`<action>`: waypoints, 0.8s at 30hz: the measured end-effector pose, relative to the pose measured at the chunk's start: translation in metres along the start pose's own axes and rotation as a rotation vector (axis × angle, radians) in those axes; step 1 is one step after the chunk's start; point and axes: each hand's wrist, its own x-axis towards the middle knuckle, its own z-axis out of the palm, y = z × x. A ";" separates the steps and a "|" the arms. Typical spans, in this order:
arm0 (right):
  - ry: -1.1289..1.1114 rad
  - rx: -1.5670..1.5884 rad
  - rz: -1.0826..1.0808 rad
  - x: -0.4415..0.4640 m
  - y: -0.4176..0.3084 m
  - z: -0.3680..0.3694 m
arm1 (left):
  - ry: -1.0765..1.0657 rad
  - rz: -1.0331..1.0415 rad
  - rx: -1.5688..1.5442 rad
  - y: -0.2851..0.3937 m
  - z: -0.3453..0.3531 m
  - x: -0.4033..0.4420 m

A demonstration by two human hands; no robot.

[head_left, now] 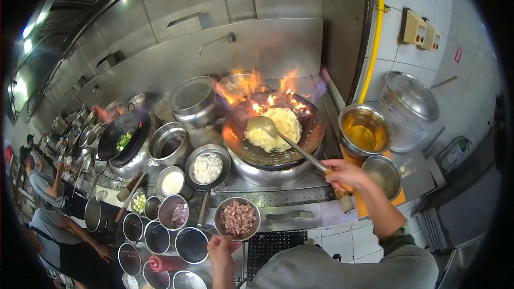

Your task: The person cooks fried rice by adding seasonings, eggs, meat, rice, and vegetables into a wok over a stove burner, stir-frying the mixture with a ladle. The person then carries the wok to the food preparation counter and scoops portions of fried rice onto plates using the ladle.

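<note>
My right hand [347, 175] is closed around the handle of a long ladle [301, 151]. The ladle's bowl rests in yellow, egg-like food [284, 123] inside a large wok [235, 142]. Flames [251, 88] rise along the wok's far side. Low in front of the stove, my left hand [223, 249] grips the near rim of a metal bowl [255, 230]. Small pieces of pinkish diced meat [237, 218] fill that bowl.
Right of the wok stands a pot of yellow oil [365, 132]. A strainer with white food [208, 168] and a bowl of white liquid [172, 183] sit to the left. Several metal containers line the lower left. Other people [59, 230] stand near another flaming wok [115, 134].
</note>
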 end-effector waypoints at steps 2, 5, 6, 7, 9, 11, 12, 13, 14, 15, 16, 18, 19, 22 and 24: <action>0.064 -0.082 -0.021 -0.007 -0.001 -0.019 | 0.058 -0.001 0.025 0.001 0.001 -0.003; 0.174 -0.185 -0.067 0.014 -0.005 -0.009 | 0.060 -0.004 0.003 -0.005 -0.005 -0.001; 0.222 -0.220 -0.113 0.029 -0.008 0.000 | 0.044 0.000 -0.009 -0.006 -0.005 0.000; 0.227 -0.252 -0.111 0.045 -0.002 0.009 | 0.037 0.004 0.002 -0.005 -0.005 0.001; 0.114 -0.171 -0.088 0.040 -0.003 0.019 | 0.027 0.001 0.010 -0.006 -0.004 0.002; 0.049 -0.122 -0.070 0.008 -0.011 0.017 | 0.021 0.005 0.019 -0.004 -0.008 0.004; 0.025 -0.111 -0.018 -0.010 -0.008 0.000 | 0.038 0.015 0.010 -0.006 -0.008 0.002; 0.002 -0.101 0.030 -0.016 -0.007 -0.011 | 0.054 0.028 0.000 -0.006 -0.007 0.002; -0.002 -0.102 0.026 -0.010 -0.009 -0.015 | 0.056 0.033 -0.002 -0.005 -0.006 0.002; 0.062 -0.184 -0.023 -0.002 -0.006 -0.019 | 0.065 0.029 -0.016 -0.005 -0.007 -0.001; 0.132 -0.263 -0.070 0.005 -0.001 -0.024 | 0.067 0.023 -0.027 -0.006 -0.006 -0.004; 0.227 -0.310 -0.122 0.030 -0.005 -0.003 | 0.051 0.017 -0.026 -0.008 -0.005 0.001; 0.203 -0.306 -0.137 0.045 0.001 0.000 | 0.042 0.013 -0.009 -0.008 -0.004 0.003; 0.084 -0.235 -0.120 0.025 0.009 0.000 | 0.023 0.024 -0.006 -0.005 -0.002 0.003; -0.006 -0.183 -0.093 -0.005 -0.002 -0.015 | 0.058 0.038 0.008 -0.002 0.001 0.003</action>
